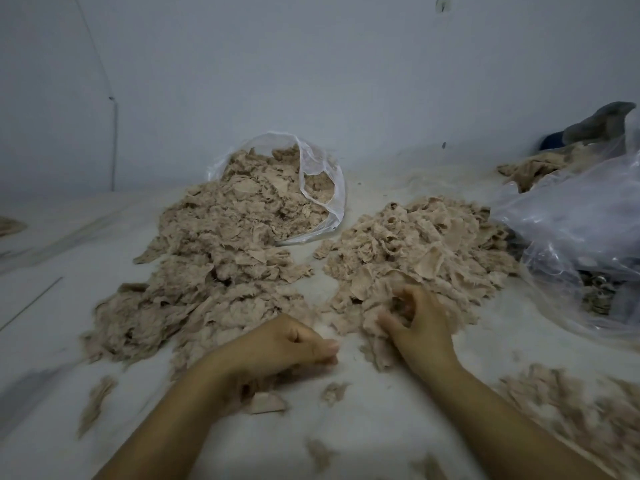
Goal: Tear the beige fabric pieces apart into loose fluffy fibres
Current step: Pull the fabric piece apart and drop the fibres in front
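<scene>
Two heaps of beige fabric lie on a pale floor. The larger left heap [221,258] spills out of an open clear plastic bag [322,188]. A smaller right heap [415,251] sits beside it. My right hand [420,323] digs into the near edge of the right heap, fingers curled round a piece of beige fabric [377,313]. My left hand [287,344] hovers low between the heaps with fingers curled in; whether it holds anything is hidden. Small torn scraps [266,403] lie under my left wrist.
A crumpled clear plastic bag [571,237] lies at the right, with more beige fabric [540,168] and a grey cloth [599,123] behind it. Fluffy torn fibres [571,407] pile at the lower right. A pale wall rises behind everything.
</scene>
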`<state>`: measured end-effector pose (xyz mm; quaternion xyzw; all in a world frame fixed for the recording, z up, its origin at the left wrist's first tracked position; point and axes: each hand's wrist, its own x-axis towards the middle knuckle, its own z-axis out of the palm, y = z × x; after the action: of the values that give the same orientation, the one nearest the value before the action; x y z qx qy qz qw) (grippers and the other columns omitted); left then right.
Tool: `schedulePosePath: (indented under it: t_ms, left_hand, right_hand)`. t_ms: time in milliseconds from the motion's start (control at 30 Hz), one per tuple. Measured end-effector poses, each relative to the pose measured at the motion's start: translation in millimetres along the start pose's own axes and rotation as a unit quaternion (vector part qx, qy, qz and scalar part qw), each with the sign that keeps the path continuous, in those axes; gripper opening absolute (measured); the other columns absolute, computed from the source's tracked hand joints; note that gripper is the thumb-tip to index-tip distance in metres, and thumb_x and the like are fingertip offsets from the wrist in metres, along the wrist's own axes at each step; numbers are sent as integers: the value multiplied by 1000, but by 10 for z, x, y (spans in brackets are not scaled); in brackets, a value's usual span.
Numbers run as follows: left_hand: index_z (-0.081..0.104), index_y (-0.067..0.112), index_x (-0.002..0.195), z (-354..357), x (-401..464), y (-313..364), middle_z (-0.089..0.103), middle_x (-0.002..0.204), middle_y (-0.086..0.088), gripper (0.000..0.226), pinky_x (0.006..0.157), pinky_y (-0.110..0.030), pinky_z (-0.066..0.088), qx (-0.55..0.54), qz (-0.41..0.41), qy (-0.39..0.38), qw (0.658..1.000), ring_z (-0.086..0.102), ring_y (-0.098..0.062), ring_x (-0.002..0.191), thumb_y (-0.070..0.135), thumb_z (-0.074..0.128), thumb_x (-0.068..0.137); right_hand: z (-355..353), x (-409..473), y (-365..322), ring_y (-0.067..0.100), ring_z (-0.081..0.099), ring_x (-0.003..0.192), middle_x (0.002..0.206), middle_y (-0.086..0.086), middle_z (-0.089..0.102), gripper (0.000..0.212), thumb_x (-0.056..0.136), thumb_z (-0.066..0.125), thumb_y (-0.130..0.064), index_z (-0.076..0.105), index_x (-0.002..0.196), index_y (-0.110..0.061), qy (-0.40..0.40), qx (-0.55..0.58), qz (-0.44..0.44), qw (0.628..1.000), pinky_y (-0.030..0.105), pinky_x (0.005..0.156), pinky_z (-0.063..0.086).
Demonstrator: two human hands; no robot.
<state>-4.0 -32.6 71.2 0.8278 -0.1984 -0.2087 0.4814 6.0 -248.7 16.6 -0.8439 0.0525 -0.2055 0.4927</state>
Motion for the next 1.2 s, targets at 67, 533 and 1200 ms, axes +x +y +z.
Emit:
schedulePosePath:
  t_ms: [67,533,1200]
  left_hand:
    - [77,10,85,-132,-96,-69,75,88,-8,42,81,-30,55,26,15,37,999,69,-19,85,48,61,73]
    - [71,15,104,-166,-21,-729,62,115,10,18,93,-2,31,169,100,166,966,50,1,113,11,57,93]
    - [55,17,90,29,153,-509,52,85,4,19,63,-22,28,264,79,360,891,51,-15,83,24,41,100]
  right_hand:
    - [18,-74,-81,14,57,83,91,-6,56,16,86,66,-14,57,92,-26,-1,-16,-91,996,30,74,47]
    - [238,-341,-326,17,57,110,118,5,64,35,99,46,-36,65,115,-11,-403,-97,-337,845,33,98,43]
    - [327,-364,-335,11,45,42,53,4,49,13,91,62,-14,54,82,-8,-199,207,8,958,24,44,39]
